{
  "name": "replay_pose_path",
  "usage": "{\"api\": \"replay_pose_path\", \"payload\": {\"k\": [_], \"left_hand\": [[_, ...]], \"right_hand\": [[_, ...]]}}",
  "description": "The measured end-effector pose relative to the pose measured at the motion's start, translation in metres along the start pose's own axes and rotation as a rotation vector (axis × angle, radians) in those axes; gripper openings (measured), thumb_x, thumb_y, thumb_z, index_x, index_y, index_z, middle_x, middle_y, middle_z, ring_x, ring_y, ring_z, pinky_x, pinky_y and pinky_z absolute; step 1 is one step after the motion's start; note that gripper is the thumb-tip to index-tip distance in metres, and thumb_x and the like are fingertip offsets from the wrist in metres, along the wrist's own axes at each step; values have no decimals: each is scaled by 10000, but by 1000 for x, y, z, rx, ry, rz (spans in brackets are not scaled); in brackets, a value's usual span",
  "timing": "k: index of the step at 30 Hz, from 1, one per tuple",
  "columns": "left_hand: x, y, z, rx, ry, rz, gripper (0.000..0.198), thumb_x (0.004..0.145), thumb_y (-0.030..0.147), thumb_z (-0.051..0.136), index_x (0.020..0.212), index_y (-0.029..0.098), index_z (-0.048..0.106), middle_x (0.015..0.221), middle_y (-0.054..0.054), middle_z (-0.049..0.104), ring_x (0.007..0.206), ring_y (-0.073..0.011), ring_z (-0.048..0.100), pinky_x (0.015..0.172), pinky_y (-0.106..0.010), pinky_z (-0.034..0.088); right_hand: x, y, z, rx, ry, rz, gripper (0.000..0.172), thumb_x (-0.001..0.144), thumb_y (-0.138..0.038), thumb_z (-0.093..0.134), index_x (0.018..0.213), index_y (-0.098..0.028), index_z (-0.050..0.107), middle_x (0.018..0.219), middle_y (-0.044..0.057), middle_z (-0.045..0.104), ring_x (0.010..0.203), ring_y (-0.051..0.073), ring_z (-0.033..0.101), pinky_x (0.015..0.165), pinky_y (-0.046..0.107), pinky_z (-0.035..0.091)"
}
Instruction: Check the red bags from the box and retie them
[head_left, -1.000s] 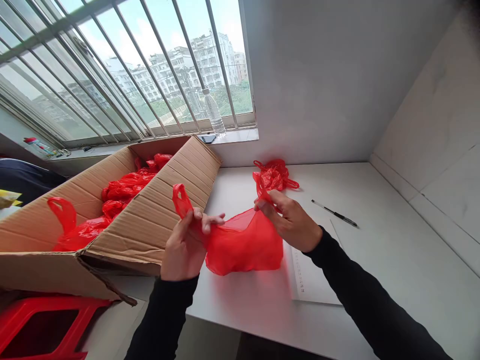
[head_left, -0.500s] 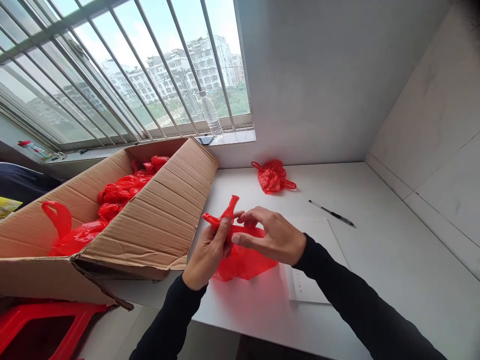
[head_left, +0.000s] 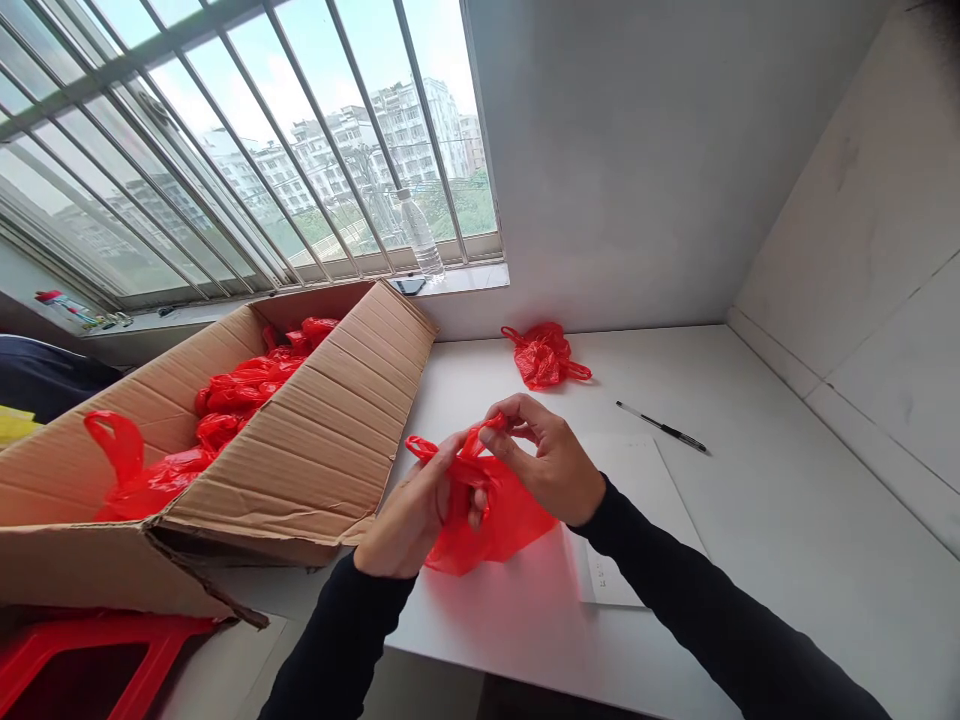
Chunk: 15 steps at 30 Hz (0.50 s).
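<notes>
A: Where is the bag you are working on?

B: Your red plastic carrier bag (head_left: pixel 517 515) is between your hands, in front of you over the near part of the white table (head_left: pixel 645 365). You can't tell from this view whether its bottom rests there.

A: And your left hand (head_left: pixel 405 520)?

B: Its fingers are curled around the gathered top of the bag, the thumb lying in front and some fingertips showing under the folds. One looped handle pokes up beside the thumb.

A: Your right hand (head_left: pixel 551 455)?

B: You pinch the other handle between thumb and fingers, close to your left thumb.

A: What lies around you?

B: On your left, a long cardboard box (head_left: pixel 315 450) holds a heap of red bags (head_left: pixel 247 380). Farther back on the table, near the wall, is a crumpled red bag (head_left: pixel 544 355). On your right, a pen (head_left: pixel 664 427) lies just beyond a white sheet of paper (head_left: pixel 641 465). A clear bottle (head_left: pixel 418 235) stands on the windowsill (head_left: pixel 476 277) ahead of you.
</notes>
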<state>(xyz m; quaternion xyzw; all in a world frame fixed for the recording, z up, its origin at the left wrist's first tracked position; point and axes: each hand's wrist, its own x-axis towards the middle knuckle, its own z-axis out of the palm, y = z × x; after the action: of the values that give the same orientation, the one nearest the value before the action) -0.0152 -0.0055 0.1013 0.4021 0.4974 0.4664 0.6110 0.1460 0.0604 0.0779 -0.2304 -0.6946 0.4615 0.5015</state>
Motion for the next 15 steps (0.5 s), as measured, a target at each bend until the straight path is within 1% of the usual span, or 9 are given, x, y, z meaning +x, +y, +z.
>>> {"api": "replay_pose_path", "payload": {"k": [2,3,5,6,8,10,11,13,15], "left_hand": [[2,1,-4,-111,42,41,317,871,451,644,1021,174,678,717,-30,631,605,-139,579,586,-259,500],[3,2,-6,-125,59,61,266,851,414,681,969,175,673,727,-24,628,615,-133,581,584,-247,497],[4,2,-10,-83,68,84,210,814,350,738,867,167,652,731,-15,617,625,-118,570,578,-223,484],[4,2,-12,-41,60,87,209,799,330,759,848,163,643,739,-13,618,637,-113,568,585,-215,482],[2,2,-14,51,43,116,219,783,303,779,885,166,642,783,-16,635,691,-117,586,626,-210,490],[1,1,-15,161,37,190,219,795,281,767,940,178,640,835,-18,648,761,-128,608,683,-219,506],[0,0,-16,242,42,241,210,811,271,749,967,186,638,856,-19,652,791,-136,617,710,-230,514],[0,-5,-17,466,113,369,183,845,240,699,1013,199,640,904,-22,661,820,-144,631,737,-248,523],[1,-12,-18,716,272,515,170,870,190,642,1038,211,647,946,-24,675,824,-147,648,743,-257,524]], "right_hand": [[-2,-6,-4,-44,-71,-64,64,891,-292,639,913,-232,636,1025,37,608,990,164,596,958,363,494],[-2,-8,-6,-81,-134,-97,59,861,-277,674,895,-235,653,1079,47,606,1053,179,586,989,378,477],[-3,-10,-8,-139,-253,-125,109,816,-292,730,884,-237,665,1177,59,595,1176,214,543,1035,408,443],[-3,-10,-8,-139,-281,-115,147,816,-321,735,914,-239,662,1218,63,589,1222,227,519,1051,421,428],[-1,-5,-7,-83,-284,-50,246,869,-400,681,1057,-249,634,1274,71,583,1249,230,508,1058,434,416],[2,5,-5,19,-294,34,340,946,-447,565,1228,-257,557,1238,72,617,1148,209,570,998,418,451],[3,10,-3,54,-304,75,362,975,-458,504,1272,-254,526,1152,63,650,1038,193,607,933,397,478],[6,22,0,66,-284,140,349,1007,-455,416,1237,-228,548,910,24,658,811,158,603,791,345,487],[7,34,3,57,-239,185,322,1017,-406,379,1137,-203,598,728,-20,576,669,128,539,689,304,452]]}}
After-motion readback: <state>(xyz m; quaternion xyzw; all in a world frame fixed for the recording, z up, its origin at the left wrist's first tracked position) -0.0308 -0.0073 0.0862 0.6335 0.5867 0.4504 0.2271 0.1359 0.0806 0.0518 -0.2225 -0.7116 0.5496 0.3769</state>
